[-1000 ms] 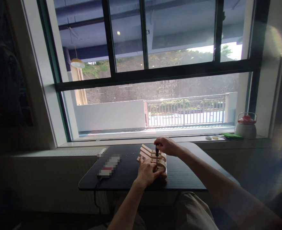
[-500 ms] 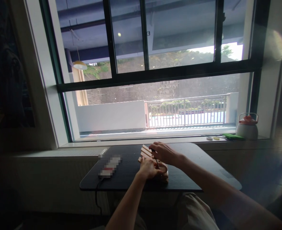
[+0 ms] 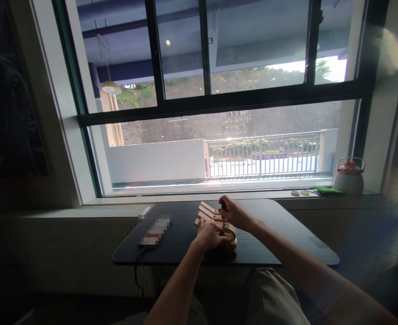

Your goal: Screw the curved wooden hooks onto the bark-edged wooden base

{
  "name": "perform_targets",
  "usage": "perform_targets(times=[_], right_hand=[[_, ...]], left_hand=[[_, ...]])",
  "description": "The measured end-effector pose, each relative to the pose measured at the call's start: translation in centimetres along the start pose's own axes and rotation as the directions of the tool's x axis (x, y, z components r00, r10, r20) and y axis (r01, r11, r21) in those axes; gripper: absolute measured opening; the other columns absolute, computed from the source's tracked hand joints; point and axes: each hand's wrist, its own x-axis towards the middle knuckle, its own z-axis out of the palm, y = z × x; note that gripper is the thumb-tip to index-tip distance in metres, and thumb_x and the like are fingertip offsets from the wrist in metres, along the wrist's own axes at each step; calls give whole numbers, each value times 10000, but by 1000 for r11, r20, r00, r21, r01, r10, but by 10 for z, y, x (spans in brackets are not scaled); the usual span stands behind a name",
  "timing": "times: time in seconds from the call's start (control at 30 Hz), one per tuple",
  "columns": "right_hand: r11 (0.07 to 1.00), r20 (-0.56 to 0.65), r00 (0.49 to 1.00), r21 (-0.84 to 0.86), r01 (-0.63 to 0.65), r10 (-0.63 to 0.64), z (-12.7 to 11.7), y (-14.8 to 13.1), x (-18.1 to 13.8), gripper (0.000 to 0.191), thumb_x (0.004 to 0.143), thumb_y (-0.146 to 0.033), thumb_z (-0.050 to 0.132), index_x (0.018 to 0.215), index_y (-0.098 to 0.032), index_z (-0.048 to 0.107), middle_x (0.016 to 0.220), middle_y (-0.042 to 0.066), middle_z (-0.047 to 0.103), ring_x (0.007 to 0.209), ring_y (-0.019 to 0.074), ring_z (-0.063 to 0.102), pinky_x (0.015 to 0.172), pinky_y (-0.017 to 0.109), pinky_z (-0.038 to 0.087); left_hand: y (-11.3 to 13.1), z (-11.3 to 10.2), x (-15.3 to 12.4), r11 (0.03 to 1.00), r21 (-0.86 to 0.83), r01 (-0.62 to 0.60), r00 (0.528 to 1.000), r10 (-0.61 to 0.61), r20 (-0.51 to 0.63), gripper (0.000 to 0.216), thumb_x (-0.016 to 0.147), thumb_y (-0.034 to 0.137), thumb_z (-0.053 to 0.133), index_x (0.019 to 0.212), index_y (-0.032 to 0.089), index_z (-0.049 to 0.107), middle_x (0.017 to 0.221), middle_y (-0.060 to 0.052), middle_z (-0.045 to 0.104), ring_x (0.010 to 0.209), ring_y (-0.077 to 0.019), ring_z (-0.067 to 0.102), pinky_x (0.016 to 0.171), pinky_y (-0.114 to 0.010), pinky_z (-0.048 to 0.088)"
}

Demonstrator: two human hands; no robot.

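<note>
A wooden piece with several pale parallel slats (image 3: 208,210) and a rounded near end lies on the dark table (image 3: 260,246). My left hand (image 3: 208,234) is closed over its left side, fingers on the slats and thumb towards the rounded end. With my right hand (image 3: 235,214) I grip the dark handle of a screwdriver (image 3: 223,206) above the wood. Its thin shaft stands nearly upright, pointing down at the wood close to my left fingertips. The tip is too small to make out.
A power strip (image 3: 154,234), partly pixelated, lies at the table's left, its cable (image 3: 136,275) hanging over the edge. Behind the table, the window sill holds a white jug with a red lid (image 3: 348,178), a green item (image 3: 328,191) and two small rings.
The screwdriver has gone from leaning to nearly upright, as my right hand shifted slightly right and up. My left hand stays on the wood. The view has tilted a little.
</note>
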Motion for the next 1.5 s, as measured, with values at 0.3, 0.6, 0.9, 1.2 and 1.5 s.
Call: perform_targets(times=[0.3, 0.6, 0.9, 1.2, 1.5], right_hand=[[994, 55, 998, -107, -4, 10, -6, -9, 8, 222, 807, -307, 556, 997, -198, 520, 785, 33, 658, 693, 159, 583, 565, 239, 281], [968, 119, 992, -249, -6, 37, -19, -13, 15, 320, 834, -429, 511, 975, -155, 598, 839, 117, 687, 721, 208, 625, 550, 254, 324], [950, 286, 952, -250, 187, -112, -48, -23, 26, 190, 787, -270, 555, 910, -229, 694, 832, 52, 718, 744, 177, 639, 597, 235, 367], [924, 265, 962, -350, 154, -60, -39, -25, 28, 301, 845, -397, 496, 881, -177, 699, 844, 131, 712, 784, 236, 655, 638, 285, 417], [927, 324, 942, -321, 193, -84, -59, -32, 30, 225, 756, -307, 555, 910, -211, 688, 845, 75, 710, 728, 202, 633, 568, 258, 388]], left_hand=[[4, -5, -1, 1000, -15, 14, 999, -13, 41, 237, 691, 451, 640, 775, 259, 750, 775, -35, 716, 893, -257, 590, 1009, -456, 235], [3, -4, -2, 998, -55, 10, 1000, -10, 6, 239, 662, 447, 661, 785, 264, 755, 773, -47, 716, 935, -280, 583, 1026, -455, 218], [-3, 2, 0, 999, -45, -5, 1000, 5, 7, 205, 673, 452, 653, 701, 270, 741, 718, -29, 700, 923, -261, 570, 1051, -492, 175], [2, -2, -1, 999, -32, 8, 1000, -7, 21, 221, 676, 436, 660, 700, 231, 739, 717, -45, 686, 919, -273, 579, 1030, -530, 205], [0, -1, 1, 999, -37, -18, 999, 19, 35, 198, 677, 412, 667, 706, 231, 742, 779, -73, 695, 938, -314, 579, 1008, -596, 188]])
